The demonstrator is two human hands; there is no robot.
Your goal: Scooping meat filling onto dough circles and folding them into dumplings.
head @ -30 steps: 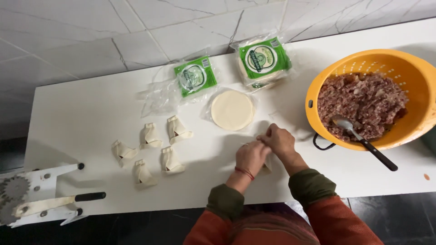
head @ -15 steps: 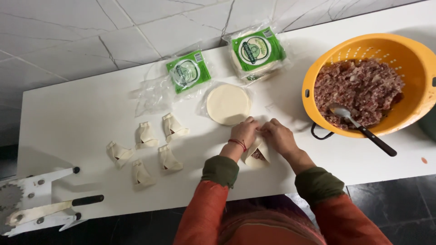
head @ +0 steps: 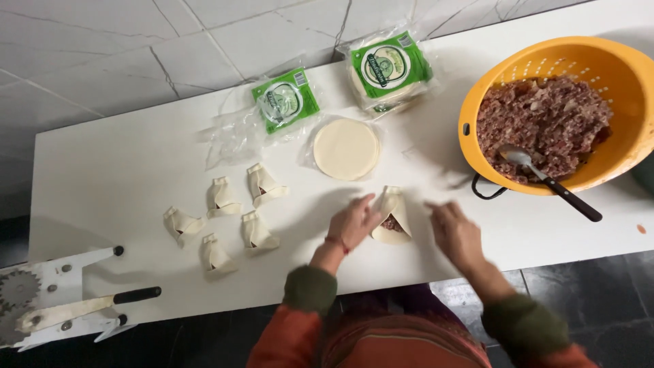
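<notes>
A half-folded dough round with meat filling (head: 393, 217) lies on the white table (head: 116, 174) in front of me. My left hand (head: 352, 223) rests against its left edge, fingers on the dough. To the right of it, my right hand (head: 456, 234) hovers blurred and apart from the dough, fingers spread and holding nothing. Several folded dumplings (head: 262, 185) sit in a group to the left. A stack of round dough wrappers (head: 346, 148) lies just beyond the dumpling being shaped.
An orange colander of minced meat (head: 545, 119) with a spoon (head: 548, 180) stands at the right. Two green-labelled wrapper packs (head: 284, 101) (head: 390, 68) lie at the back. A white metal tool with gears and a black handle (head: 61, 303) sits at the front left corner.
Both hands were closed together over the dumpling; now the right hand has pulled away to the right and the left hand stays on the dough, which shows its filling.
</notes>
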